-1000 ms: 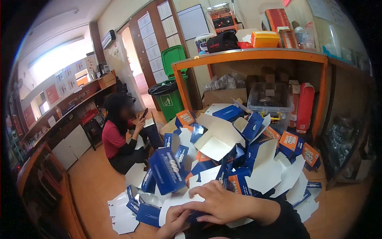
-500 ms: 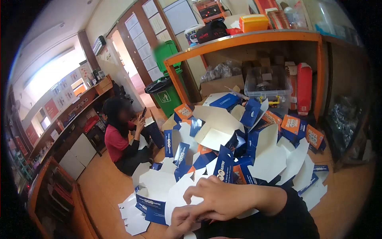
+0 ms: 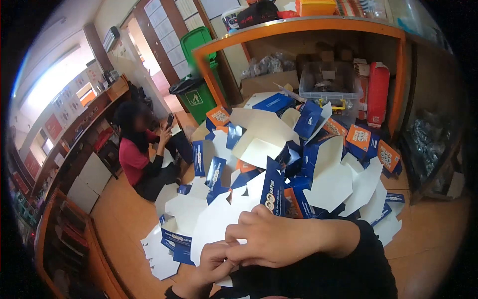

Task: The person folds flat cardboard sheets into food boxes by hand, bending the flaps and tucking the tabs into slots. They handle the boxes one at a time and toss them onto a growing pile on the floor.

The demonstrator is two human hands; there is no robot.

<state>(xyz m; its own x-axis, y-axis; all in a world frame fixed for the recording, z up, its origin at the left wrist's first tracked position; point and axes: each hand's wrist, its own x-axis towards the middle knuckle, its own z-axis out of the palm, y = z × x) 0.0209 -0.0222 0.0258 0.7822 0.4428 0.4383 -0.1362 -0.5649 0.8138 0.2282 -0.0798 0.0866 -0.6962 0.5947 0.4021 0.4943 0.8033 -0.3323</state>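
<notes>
My right hand (image 3: pixel 271 239) reaches in from the right in a black sleeve, its fingers curled over the edge of a white, unfolded carton blank (image 3: pixel 214 224). My left hand (image 3: pixel 211 264) sits just below it and pinches the same blank from underneath. The blank's white inside faces me. Beside it on the floor lies an open blue-and-white carton (image 3: pixel 174 239). Right behind my hands rises a heap of blue, orange and white cartons (image 3: pixel 279 164), some folded, some flat.
A person in a red top (image 3: pixel 137 154) sits on the orange floor at the left, hands raised. An orange shelf (image 3: pixel 298 30) stands behind the heap, with a clear plastic bin (image 3: pixel 331 82) under it and a green waste bin (image 3: pixel 196 92) beside it. Counters line the left wall.
The upright blue carton by my hands has dropped onto the floor at the left. The white blank now spreads wider between my hands. The view has tilted downward.
</notes>
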